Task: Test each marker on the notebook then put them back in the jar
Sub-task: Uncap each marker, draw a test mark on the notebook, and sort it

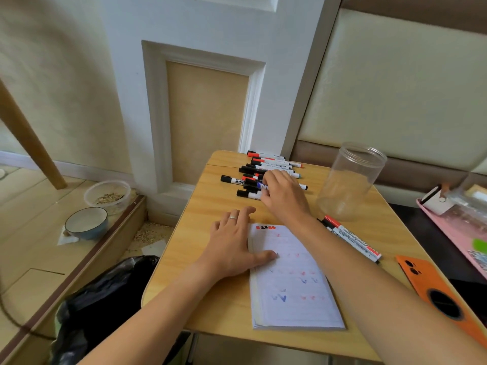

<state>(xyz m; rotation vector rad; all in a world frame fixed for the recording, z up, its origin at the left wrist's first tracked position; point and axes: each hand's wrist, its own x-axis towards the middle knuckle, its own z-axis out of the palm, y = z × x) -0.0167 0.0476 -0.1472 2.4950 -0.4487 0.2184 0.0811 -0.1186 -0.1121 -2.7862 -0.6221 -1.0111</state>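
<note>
Under and beyond your right hand point(283, 196): one heap of markers point(263, 171), roughly ten, count uncertain where they overlap, your fingers curled onto one with a blue cap. Beside your right forearm: two markers point(351, 239), one clear jar point(350, 180), standing open. Your left hand point(233, 246) lies flat, fingers relaxed, thumb on one notebook point(292, 280), holding nothing.

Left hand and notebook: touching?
Touching. Head view shows the left hand flat on the table, thumb lying across the notebook left edge.
</note>
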